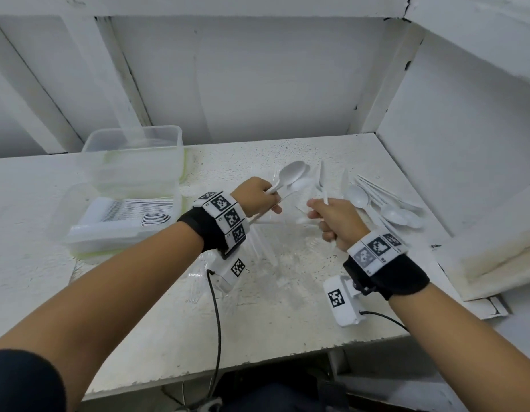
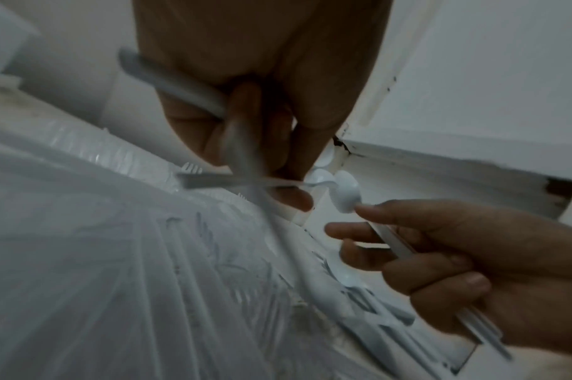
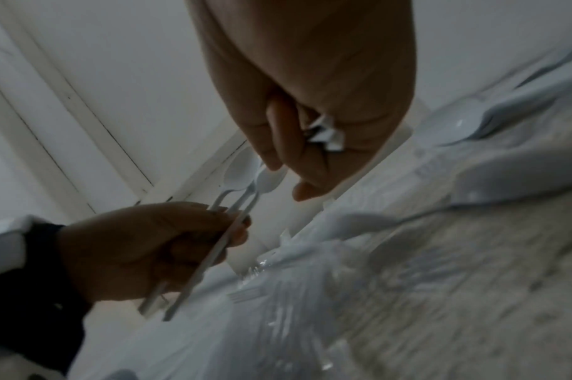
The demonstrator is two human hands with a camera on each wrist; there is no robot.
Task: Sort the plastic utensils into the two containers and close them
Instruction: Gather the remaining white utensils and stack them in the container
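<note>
Flanking both spoon-gripping hands, loose spoons (image 1: 391, 212) lie right, containers (image 1: 133, 162) left.

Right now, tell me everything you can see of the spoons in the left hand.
The spoons in the left hand are white, opaque plastic with oval bowls and slim straight handles. The right wrist view shows three bowls bunched together. The left hand grips them mid-handle, fingers curled round; bowls point up and away, handle ends stick out below the fist. They are lifted off the table, close to the right hand, which holds its own utensils. Nothing but the hand appears to touch them.
</note>
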